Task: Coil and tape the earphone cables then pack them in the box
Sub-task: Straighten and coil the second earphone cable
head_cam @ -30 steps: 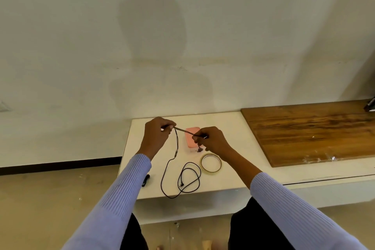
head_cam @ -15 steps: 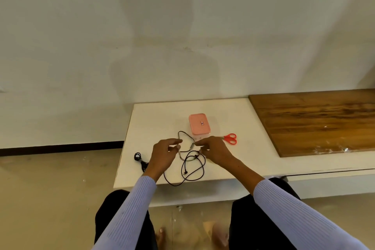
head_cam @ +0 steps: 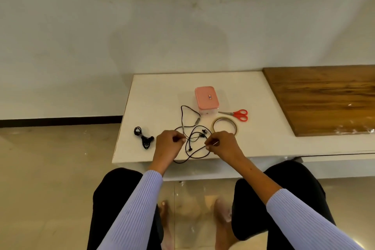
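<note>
Presently, loose earphone cable sprawled on the white table between both hands, left hand and right hand each pinching a strand, pink box beyond.

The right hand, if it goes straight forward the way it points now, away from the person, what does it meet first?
Most likely the roll of tape, which lies flat just beyond the right hand. The scissors come after it. Depth is hard to judge from this one view.

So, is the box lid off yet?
No, the pink lid sits closed on the box behind the loose cable.
</note>
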